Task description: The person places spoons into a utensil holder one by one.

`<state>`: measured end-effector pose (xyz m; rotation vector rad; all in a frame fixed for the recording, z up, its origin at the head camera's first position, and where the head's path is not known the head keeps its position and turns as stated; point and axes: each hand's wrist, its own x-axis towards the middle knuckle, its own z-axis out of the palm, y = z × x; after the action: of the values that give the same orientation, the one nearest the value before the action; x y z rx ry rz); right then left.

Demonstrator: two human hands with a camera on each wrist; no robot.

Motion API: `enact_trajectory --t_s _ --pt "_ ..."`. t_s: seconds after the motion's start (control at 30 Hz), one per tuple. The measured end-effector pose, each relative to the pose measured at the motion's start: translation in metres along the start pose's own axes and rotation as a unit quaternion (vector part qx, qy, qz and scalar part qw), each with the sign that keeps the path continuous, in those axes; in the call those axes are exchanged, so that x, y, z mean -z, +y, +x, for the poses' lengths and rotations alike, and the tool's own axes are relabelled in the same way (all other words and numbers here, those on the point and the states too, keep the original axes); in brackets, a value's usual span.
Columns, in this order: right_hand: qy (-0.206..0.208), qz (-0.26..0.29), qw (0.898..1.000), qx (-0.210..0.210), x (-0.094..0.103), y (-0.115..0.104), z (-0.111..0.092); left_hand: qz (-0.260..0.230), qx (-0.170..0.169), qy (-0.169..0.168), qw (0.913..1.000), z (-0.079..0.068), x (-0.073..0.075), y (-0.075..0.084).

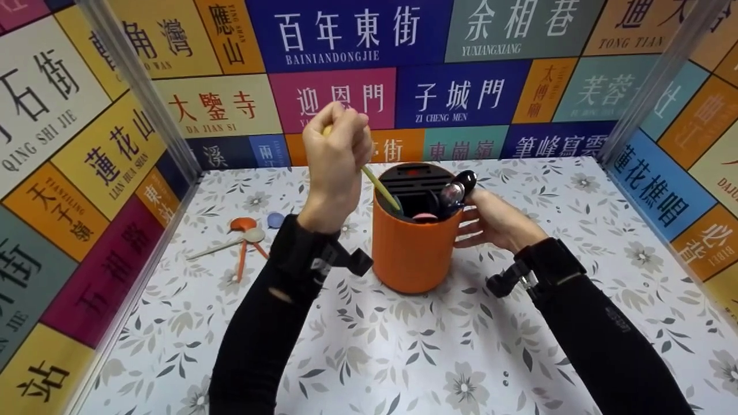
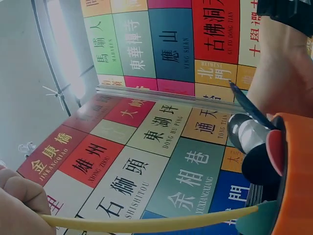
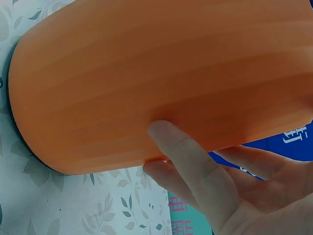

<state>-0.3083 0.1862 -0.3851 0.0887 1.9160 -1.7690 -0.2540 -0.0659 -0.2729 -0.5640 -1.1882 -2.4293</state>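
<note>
An orange utensil holder point(image 1: 412, 253) with a black slotted top stands upright on the table. My left hand point(image 1: 340, 153), raised at the holder's left, grips a thin yellow utensil handle point(image 1: 380, 187) that slants down into the opening. Its lower end meets a rounded teal piece point(image 2: 257, 220) at the rim; what lies deeper is hidden. My right hand point(image 1: 499, 219) touches the holder's right side with fairly straight, spread fingertips point(image 3: 161, 129). Inside the holder show a black rounded utensil head point(image 1: 466, 180), a clear shiny one point(image 1: 452, 193) and a pink edge point(image 1: 425, 217).
On the table to the left lie an orange spoon point(image 1: 243, 223), a beige spoon point(image 1: 253, 234) crossing it, and a blue spoon head point(image 1: 275, 220) partly behind my left wrist. Panels with street-sign lettering point(image 1: 334, 95) wall the back and both sides of the flower-patterned table point(image 1: 403, 351).
</note>
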Motion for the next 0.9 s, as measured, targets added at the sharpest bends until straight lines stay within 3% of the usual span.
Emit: enact_trajectory --t_s 0.2,0.5,0.63,0.9 --pt "0.002 -0.008 1.000 0.004 0.001 -0.001 -0.001 0.040 -0.033 -0.004 0.9987 0.005 0.001 -0.015" --pt "0.002 0.001 1.000 0.006 0.001 0.003 -0.002 0.070 -0.079 0.028 0.9940 0.004 0.008 -0.050" --pt "0.005 -0.001 1.000 0.009 0.002 0.003 -0.002 0.071 -0.072 0.017 0.9947 0.000 0.006 -0.062" --pt "0.006 0.002 1.000 0.012 0.001 0.003 -0.001 0.063 -0.027 0.003 0.9977 -0.004 0.008 -0.082"
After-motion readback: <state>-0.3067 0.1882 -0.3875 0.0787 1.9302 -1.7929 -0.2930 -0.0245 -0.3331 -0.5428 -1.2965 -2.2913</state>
